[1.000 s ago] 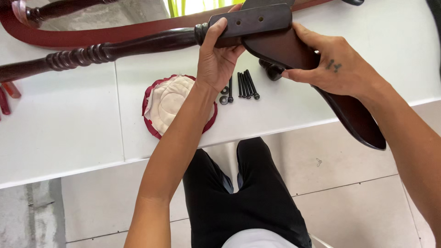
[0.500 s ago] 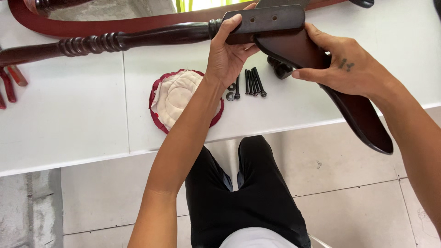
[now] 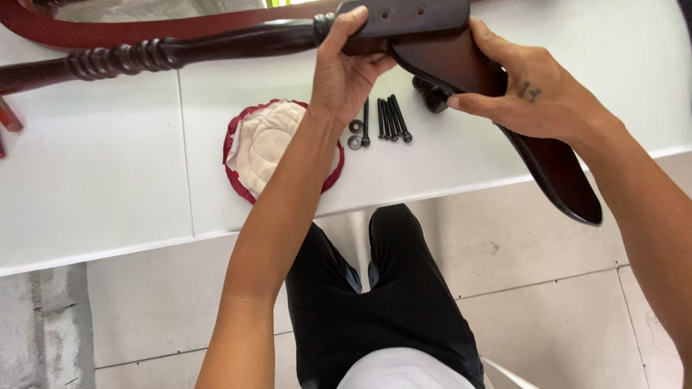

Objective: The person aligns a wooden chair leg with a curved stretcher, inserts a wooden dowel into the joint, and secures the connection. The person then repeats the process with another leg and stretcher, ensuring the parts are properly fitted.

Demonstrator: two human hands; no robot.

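Note:
My left hand grips the joint end of a dark turned wooden leg, which lies across the white table with a twisted section at the left. Against that end my right hand holds a dark curved wooden piece; its tip hangs past the table's front edge. A flat dark block with two holes sits on top of the joint between both hands. Several black bolts and two washers lie on the table just below my hands.
A round cream pad with a red rim lies near the front edge, partly under my left forearm. A long reddish curved wooden part runs along the back. Small reddish pieces sit at the far left. Tiled floor lies below.
Both hands and the joined wooden pieces have stayed together; they shifted slightly right in view as the camera moved. The bolts and pad lie where they were.

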